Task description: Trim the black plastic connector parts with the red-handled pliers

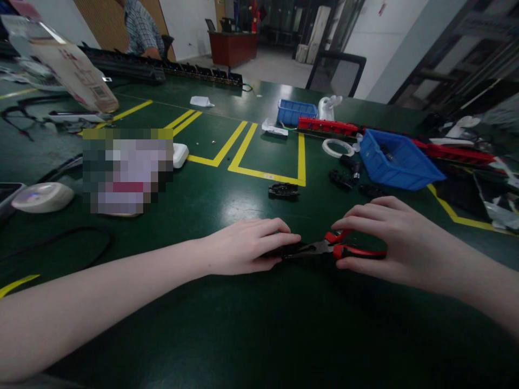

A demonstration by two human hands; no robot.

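Observation:
In the middle of the green table, my right hand (389, 243) grips red-and-black pliers (338, 246) by the handles, which are spread apart. The jaws point left and meet a small black part (290, 251). My left hand (259, 243) is closed on that part, with its fingers covering most of it. Beyond my hands lies a similar black plastic piece (284, 190). Several more dark pieces (341, 179) rest past my right hand, beside a blue bin (399, 162).
A roll of white tape (338, 148), red strips (328, 126) and a smaller blue basket (297, 112) stand at the back right. At left are a white mouse (44, 197), a plastic bag (73, 70) and a blurred-out object (127, 173). Another person's arm (144, 29) shows far back.

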